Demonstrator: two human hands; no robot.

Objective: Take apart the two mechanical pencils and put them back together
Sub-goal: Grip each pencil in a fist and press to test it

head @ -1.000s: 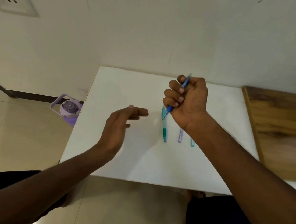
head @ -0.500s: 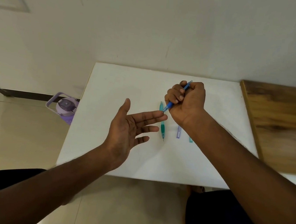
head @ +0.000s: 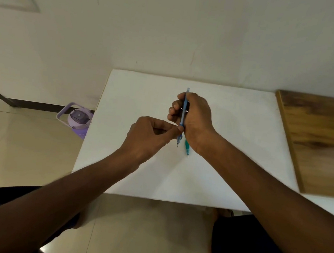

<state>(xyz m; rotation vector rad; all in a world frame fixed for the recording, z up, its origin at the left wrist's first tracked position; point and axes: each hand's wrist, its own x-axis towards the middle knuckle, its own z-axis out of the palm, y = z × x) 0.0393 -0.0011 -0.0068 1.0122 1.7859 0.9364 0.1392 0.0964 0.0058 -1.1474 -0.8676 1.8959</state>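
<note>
My right hand [head: 194,116] grips a blue mechanical pencil [head: 184,107] upright above the white table [head: 136,94], tip pointing down toward me. My left hand [head: 148,136] has its fingers curled and pinches the blue pencil near its lower tip end. A green mechanical pencil [head: 187,147] lies on the table just right of the blue tip, and my right hand and wrist hide most of it. Any small loose parts on the table are covered by my right forearm.
A wooden board [head: 321,142] adjoins the table on the right. A purple water bottle [head: 78,118] stands on the floor left of the table. The wall is right behind the table's far edge.
My left hand came in from the left, its open fingers curling to pinch the lower end of the blue pencil. My right hand turned the pencil more upright.
</note>
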